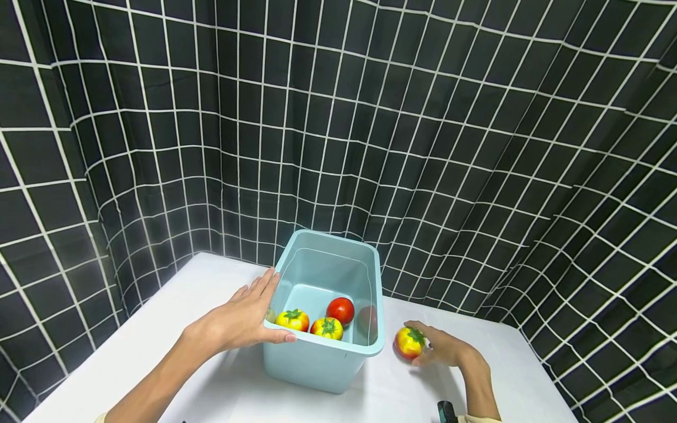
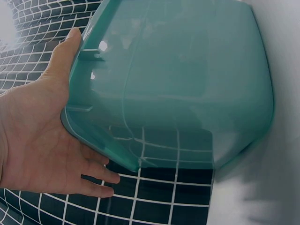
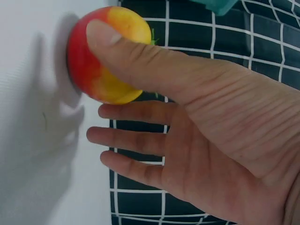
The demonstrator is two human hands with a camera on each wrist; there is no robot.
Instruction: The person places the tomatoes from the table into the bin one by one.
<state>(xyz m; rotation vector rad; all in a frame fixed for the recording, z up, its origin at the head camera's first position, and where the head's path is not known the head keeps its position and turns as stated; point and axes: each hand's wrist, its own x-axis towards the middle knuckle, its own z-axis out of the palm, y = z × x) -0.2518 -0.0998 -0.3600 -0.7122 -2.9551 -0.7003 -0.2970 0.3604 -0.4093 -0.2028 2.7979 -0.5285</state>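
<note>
A light blue plastic bin stands on the white table. My left hand rests against its near left corner, fingers straight along the side and thumb along the front rim. Inside lie two red-and-yellow tomatoes, one at the left and one in the middle, plus a plain red tomato. To the right of the bin, my right hand holds another red-and-yellow tomato low over the table. In the right wrist view the thumb crosses this tomato; the index finger is hidden behind it.
Dark curtains with a white grid hang behind and at both sides of the white table. A dark device sits by the right wrist. The bin's tall walls separate its contents from the right hand.
</note>
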